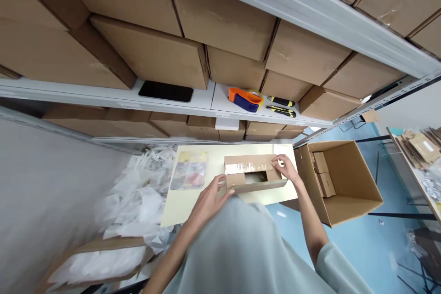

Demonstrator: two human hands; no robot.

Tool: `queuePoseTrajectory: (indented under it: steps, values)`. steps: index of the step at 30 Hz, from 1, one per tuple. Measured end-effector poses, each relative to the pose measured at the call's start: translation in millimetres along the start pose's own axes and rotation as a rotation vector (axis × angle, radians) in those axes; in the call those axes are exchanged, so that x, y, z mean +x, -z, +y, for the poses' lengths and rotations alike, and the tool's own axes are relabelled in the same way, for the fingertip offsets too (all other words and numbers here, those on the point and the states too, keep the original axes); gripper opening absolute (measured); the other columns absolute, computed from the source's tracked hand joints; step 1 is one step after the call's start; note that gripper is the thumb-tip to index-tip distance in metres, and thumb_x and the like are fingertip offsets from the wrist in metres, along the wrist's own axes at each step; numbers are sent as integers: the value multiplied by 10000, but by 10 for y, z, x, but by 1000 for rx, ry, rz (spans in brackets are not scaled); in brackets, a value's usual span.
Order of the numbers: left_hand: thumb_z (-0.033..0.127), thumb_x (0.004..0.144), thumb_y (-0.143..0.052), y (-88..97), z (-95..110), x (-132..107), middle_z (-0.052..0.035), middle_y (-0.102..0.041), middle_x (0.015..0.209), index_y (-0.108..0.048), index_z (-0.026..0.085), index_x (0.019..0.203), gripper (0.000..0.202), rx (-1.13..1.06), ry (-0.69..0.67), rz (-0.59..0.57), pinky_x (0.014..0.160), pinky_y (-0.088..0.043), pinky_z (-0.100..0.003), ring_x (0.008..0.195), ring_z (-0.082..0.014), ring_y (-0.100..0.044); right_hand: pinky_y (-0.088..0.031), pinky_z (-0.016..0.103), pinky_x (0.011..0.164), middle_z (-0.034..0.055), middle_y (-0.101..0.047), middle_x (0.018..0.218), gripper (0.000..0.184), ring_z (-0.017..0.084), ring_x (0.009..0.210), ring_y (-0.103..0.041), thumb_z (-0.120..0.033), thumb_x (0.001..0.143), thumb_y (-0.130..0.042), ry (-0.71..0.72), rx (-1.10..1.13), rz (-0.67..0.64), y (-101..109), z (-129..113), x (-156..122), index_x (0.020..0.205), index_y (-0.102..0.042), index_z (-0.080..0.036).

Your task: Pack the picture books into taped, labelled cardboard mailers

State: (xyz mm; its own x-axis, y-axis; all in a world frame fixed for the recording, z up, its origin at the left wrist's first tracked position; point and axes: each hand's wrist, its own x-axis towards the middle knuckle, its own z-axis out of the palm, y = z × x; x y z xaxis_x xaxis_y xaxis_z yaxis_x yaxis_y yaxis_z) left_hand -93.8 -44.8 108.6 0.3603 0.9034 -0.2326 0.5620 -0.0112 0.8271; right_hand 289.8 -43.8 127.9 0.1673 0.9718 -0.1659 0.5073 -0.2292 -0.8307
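A small cardboard box [252,165] lies on a pale yellow board in front of me. One long top flap with shiny clear tape is folded back, and a dark opening shows between the short end flaps. My left hand [212,200] grips the box's near left corner, thumb along the near side and fingers at the end. At the right end, my right hand [285,167] pinches the flap's edge with thumb and forefinger. A clear plastic packet with coloured print [189,171] rests on the board, left of the box.
Shelves packed with cardboard boxes [220,14] rise ahead. On the shelf lie a phone [166,91], an orange-and-blue tape dispenser [245,100] and yellow-black cutters [281,110]. Crumpled white wrapping [141,197] is piled left; a large open carton [354,179] stands right.
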Motion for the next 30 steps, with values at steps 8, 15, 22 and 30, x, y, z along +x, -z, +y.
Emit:
queuePoseTrajectory:
  steps: [8,15,22,30]
  values:
    - [309,1019,-521,-94,-43,338,-65,-650,1174,-542,293,1629,611,117,-82,4,831,-607,-317,964,-226,-782,-522,452,1102,131,-708,1403,546,323,1378,-621,-761,1001,-576,-53,183,-33,-131,268,-237,1137,-735,-257]
    - [574,910,-779,-288,-107,703,-193,-360,1756,-516,220,1616,832,69,-92,83,1184,-540,-470,1430,-375,-636,-444,487,1209,119,-662,1290,436,301,1349,-600,-629,918,-742,60,114,324,-587,403,-184,1074,-566,-261]
    - [626,1038,-607,-599,-177,937,-167,-315,1829,-261,228,1774,906,-161,-137,179,1384,-281,-508,1713,-322,-279,-402,470,1241,121,-655,1321,340,279,1436,-562,-587,1027,-629,73,170,275,-577,440,-66,1083,-525,-268]
    - [613,1069,-555,-641,-273,901,-165,-540,1683,-494,236,1668,710,-292,-24,315,1304,-420,-494,1536,-308,-545,-401,447,1231,130,-630,1359,316,258,1481,-532,-582,1077,-548,76,152,196,-592,495,-24,1120,-500,-273]
